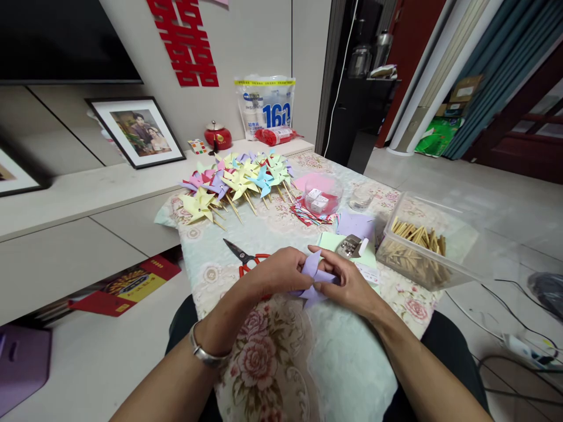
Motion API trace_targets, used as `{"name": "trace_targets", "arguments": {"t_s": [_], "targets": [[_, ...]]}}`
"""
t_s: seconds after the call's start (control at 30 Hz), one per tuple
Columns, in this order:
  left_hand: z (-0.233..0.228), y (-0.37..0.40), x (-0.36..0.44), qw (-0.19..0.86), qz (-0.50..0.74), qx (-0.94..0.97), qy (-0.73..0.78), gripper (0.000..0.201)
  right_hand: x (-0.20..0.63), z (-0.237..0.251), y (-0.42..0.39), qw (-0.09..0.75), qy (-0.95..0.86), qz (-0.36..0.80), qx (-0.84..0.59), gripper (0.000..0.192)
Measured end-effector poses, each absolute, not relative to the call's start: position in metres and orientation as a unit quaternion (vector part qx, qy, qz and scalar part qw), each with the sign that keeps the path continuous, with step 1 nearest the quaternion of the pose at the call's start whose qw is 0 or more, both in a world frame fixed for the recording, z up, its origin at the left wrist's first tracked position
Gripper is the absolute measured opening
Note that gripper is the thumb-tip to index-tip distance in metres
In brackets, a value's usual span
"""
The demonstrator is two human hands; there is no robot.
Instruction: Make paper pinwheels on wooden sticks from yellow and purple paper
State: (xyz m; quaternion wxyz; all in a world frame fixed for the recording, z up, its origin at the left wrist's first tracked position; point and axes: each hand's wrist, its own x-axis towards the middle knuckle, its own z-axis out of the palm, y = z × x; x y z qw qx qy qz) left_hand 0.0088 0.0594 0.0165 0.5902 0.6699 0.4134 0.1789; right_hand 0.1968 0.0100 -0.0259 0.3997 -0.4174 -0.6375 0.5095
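Between my two hands is a purple paper pinwheel [313, 266], its blades folded in toward the middle. My left hand [281, 269] pinches it from the left, thumb near its centre. From the right, my right hand [345, 281] grips it with thumb and fingers; part of the paper is hidden behind the fingers. Scissors [244, 256] with orange-red handles lie just beyond my left hand, their handles partly covered. A small dark tape dispenser [349, 246] rests beyond my right hand on pale green paper sheets [328, 240].
Finished pinwheels on sticks [240, 181] are heaped at the table's far left. A clear bin [413, 258] of short wooden sticks stands at right. Purple sheets [355, 224], a round clear container [323, 196] with small white boxes and patterned strips [310, 215] lie mid-table.
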Motion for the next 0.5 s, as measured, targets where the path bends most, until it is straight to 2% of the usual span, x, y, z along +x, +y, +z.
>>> {"name": "trace_targets", "arguments": {"t_s": [0.23, 0.37, 0.5], "targets": [[0.0181, 0.0613, 0.0135, 0.59, 0.152, 0.672, 0.42, 0.007, 0.1951, -0.0264, 0.01, 0.408, -0.614, 0.532, -0.417, 0.075], [0.0192, 0.0609, 0.0109, 0.634, 0.175, 0.637, 0.401, 0.004, 0.1949, -0.0238, 0.0103, 0.43, -0.57, 0.563, -0.416, 0.078], [0.0184, 0.0553, 0.0044, 0.695, 0.237, 0.558, 0.387, 0.032, 0.1939, -0.0217, 0.0112, 0.462, -0.506, 0.593, -0.422, 0.085]]}}
